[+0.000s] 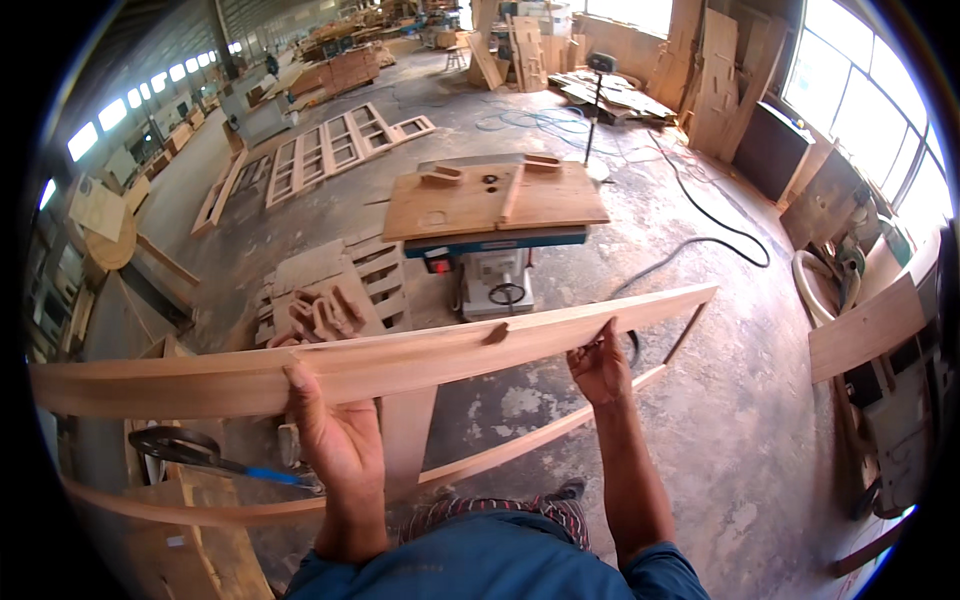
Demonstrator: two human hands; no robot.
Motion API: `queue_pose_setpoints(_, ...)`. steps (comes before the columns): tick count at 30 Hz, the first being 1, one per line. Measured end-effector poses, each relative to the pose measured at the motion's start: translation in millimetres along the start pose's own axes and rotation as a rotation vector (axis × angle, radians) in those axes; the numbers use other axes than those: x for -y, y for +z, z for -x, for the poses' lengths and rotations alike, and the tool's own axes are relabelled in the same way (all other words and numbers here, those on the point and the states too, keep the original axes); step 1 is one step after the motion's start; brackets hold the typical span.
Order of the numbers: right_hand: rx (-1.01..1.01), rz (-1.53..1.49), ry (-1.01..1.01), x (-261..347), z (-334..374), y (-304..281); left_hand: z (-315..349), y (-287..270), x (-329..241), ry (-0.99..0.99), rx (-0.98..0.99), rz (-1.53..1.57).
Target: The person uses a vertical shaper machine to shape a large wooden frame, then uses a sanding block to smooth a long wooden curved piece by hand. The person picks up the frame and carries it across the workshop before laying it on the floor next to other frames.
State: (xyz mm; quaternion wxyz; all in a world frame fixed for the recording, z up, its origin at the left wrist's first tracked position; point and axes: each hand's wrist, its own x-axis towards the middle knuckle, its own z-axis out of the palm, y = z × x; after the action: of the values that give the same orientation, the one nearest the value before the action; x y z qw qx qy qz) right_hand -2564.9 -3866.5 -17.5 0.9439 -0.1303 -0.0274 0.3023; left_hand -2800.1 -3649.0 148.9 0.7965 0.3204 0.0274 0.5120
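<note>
Both my hands hold a long pale wooden frame [400, 360] that spans most of the view, tilted up to the right. My left hand [342, 440] grips the lower edge of its upper rail from below, the thumb on the near face and the fingers partly hidden behind. Farther right, my right hand [600, 370] pinches the same rail near its right end, thumb pressed on the face. Between the hands the rail shows a dark brown mark [495, 334]. A short end piece [686, 334] joins it to a lower rail [550, 432] closer to me.
Ahead stands a machine with a wooden top [470, 200] and a handwheel [507, 294]. Curved wood pieces [325, 314] lie on a stack at left. A blue-handled tool [265, 473] sits near my left hand. Ladder-like frames [335, 148] and a dark hose [715, 213] lie on the floor.
</note>
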Motion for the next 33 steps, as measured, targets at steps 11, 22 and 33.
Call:
queue_pose_setpoints(11,-0.219,-0.020,0.045,170,-63,-57,37,62,160,-0.325,0.176,-0.079)
queue_pose_setpoints(22,-0.341,0.255,0.105,326,-221,-102,8,103,387,-0.474,0.041,-0.115)
queue_pose_setpoints(33,-0.175,0.364,0.166,480,-426,-108,-58,204,567,-0.436,0.089,-0.121)
